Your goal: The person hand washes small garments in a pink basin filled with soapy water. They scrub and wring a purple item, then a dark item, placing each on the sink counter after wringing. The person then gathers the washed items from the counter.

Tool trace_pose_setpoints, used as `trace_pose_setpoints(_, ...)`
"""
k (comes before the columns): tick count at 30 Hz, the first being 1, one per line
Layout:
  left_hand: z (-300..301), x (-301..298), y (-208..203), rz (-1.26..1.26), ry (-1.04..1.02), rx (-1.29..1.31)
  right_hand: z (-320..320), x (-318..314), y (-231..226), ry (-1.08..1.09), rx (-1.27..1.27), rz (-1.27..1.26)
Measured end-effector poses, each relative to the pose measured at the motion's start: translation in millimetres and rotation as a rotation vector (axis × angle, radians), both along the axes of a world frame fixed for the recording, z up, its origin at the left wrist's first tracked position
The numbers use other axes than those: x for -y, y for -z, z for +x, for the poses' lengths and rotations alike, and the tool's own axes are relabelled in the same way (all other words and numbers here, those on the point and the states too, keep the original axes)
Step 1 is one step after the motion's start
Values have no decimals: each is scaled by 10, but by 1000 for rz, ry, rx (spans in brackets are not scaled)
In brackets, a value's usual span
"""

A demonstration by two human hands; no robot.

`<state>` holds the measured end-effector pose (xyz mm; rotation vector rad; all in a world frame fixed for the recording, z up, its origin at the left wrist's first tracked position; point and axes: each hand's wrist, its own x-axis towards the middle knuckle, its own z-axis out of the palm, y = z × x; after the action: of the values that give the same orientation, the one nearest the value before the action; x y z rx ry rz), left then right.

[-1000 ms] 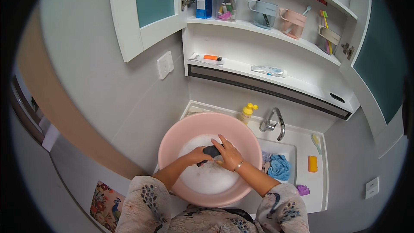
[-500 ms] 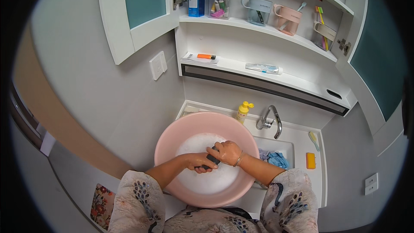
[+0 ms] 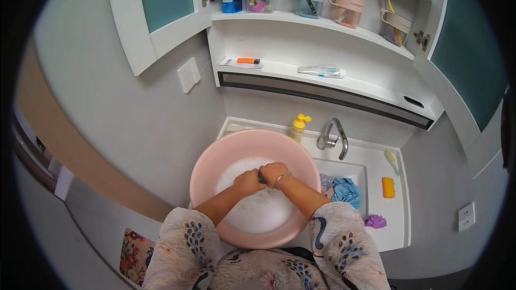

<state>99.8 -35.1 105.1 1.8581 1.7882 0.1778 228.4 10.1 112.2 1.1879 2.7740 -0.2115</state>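
Observation:
Over the foamy water [image 3: 260,212] in a large pink basin [image 3: 290,142], my two closed fists are pressed side by side. Between them only a bit of dark grey cloth [image 3: 262,178] shows; the rest is hidden in my fingers. My left hand [image 3: 248,182] is wrapped round one end of it, and my right hand [image 3: 273,173], with a bangle at the wrist, grips the other. White suds cover most of the water below.
Right of the basin, a white sink [image 3: 363,174] holds crumpled blue cloth [image 3: 345,191] beneath a chrome faucet [image 3: 338,139]. A yellow bottle [image 3: 299,128] stands behind. On the right counter lie a brush [image 3: 391,161], an orange soap bar [image 3: 388,187] and a purple crumpled item [image 3: 375,221]. Open cabinet doors hang above.
My hands have drawn together into fists, covering most of the dark cloth that showed between them before. The view has shifted slightly, and the purple item has come into sight beside my right sleeve.

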Motion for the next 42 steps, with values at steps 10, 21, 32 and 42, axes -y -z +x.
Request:
trace_pose_setpoints(10, 202, 19, 218, -18, 31, -138, 124, -23, 316, 79, 44, -194)
trace_pose_setpoints(21, 288, 96, 390, -7, -85, -90, 262, -6, 554, 45, -93, -81)
trace_pose_setpoints(32, 102, 261, -280, 402, -125, 880, 573, 307, -240, 211, -660, -136)
trace_pose_setpoints(42, 53, 210, -69, 480, -171, 737, 592, 711, -365, 322, -522, 167)
